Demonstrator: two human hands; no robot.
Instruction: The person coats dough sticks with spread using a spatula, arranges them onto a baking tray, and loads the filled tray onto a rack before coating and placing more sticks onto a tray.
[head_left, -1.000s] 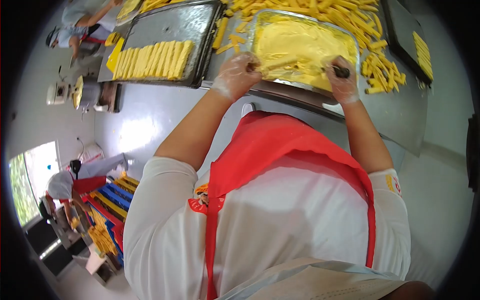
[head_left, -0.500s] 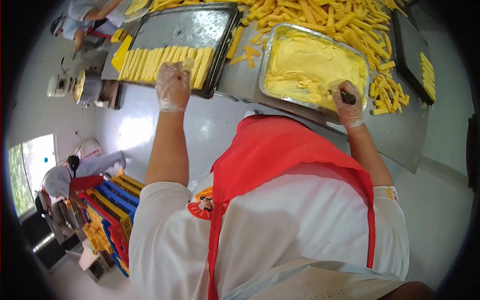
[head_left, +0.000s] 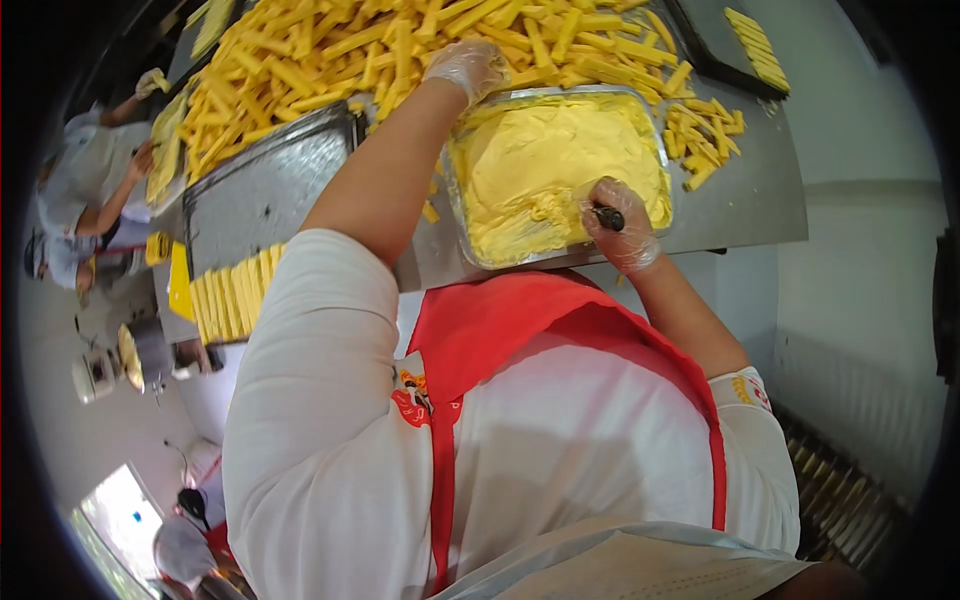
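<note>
Over a tray (head_left: 457, 208) of yellow cream (head_left: 550, 145), the right hand (head_left: 625, 238) grips a handle (head_left: 609, 218).

Two hands in clear plastic gloves, one left (head_left: 468, 68) and one right (head_left: 622, 225), and one black handle (head_left: 609, 218) are seen at one grey metal table (head_left: 745, 215). Two rectangular pans of yellow spread stand there, one near (head_left: 555, 165) and one far left (head_left: 166, 150). Two dark rectangular baking trays, one left (head_left: 265, 185) and one far right (head_left: 712, 50), carry one row of pale yellow sticks each: at least seven left (head_left: 228, 298), at least six right (head_left: 757, 48). Loose yellow sticks form one large heap (head_left: 330, 45) and one small pile (head_left: 703, 138), too jumbled to count.
</note>
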